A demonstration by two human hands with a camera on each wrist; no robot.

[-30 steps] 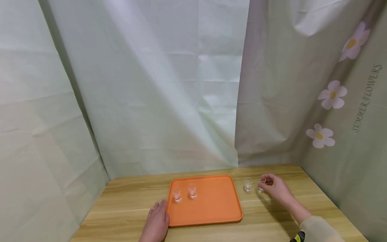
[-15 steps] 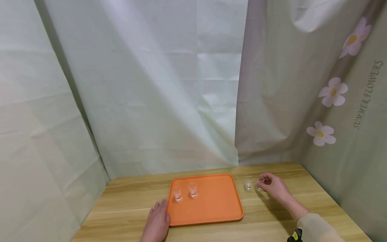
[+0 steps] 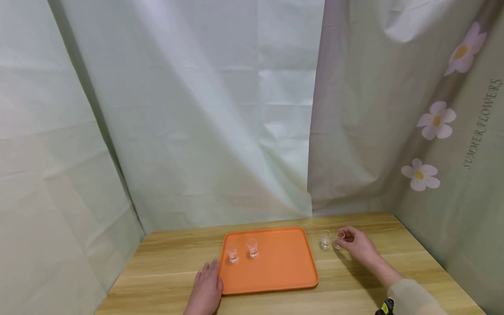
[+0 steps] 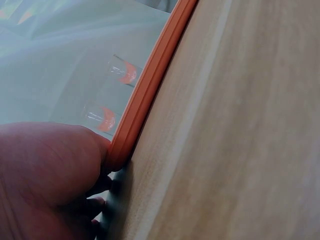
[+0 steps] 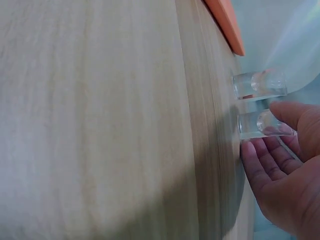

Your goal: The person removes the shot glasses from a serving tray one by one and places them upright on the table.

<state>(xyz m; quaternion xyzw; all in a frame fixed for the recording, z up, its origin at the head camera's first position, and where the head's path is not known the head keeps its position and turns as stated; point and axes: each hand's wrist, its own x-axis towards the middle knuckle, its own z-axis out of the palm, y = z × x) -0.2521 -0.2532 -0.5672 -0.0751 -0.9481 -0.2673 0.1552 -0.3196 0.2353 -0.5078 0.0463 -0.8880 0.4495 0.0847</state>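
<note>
My right hand (image 3: 360, 247) pinches a small clear shot glass (image 5: 252, 125) between thumb and fingers; the glass stands upright on the table. Just left of it stands a second shot glass (image 3: 325, 239), close by in the right wrist view too. An orange tray (image 3: 281, 262) lies left of these, carrying two more clear shot glasses, one (image 3: 232, 253) near its left edge and another (image 3: 253, 248) slightly behind and to the right. Flat beside the tray's left edge rests my left hand (image 3: 205, 286), fingers straight, its thumb side touching the rim (image 4: 150, 85).
A wood-grain table (image 3: 165, 262) bears everything. Pale curtains (image 3: 220, 131) hang behind and on both sides, the right one (image 3: 464, 210) printed with flowers and lettering. Table surface lies between the right-hand glasses and the tray's right edge.
The glass in my right hand has shifted slightly left, nearer to the standing glass beside it. My left hand stays at the tray's edge.
</note>
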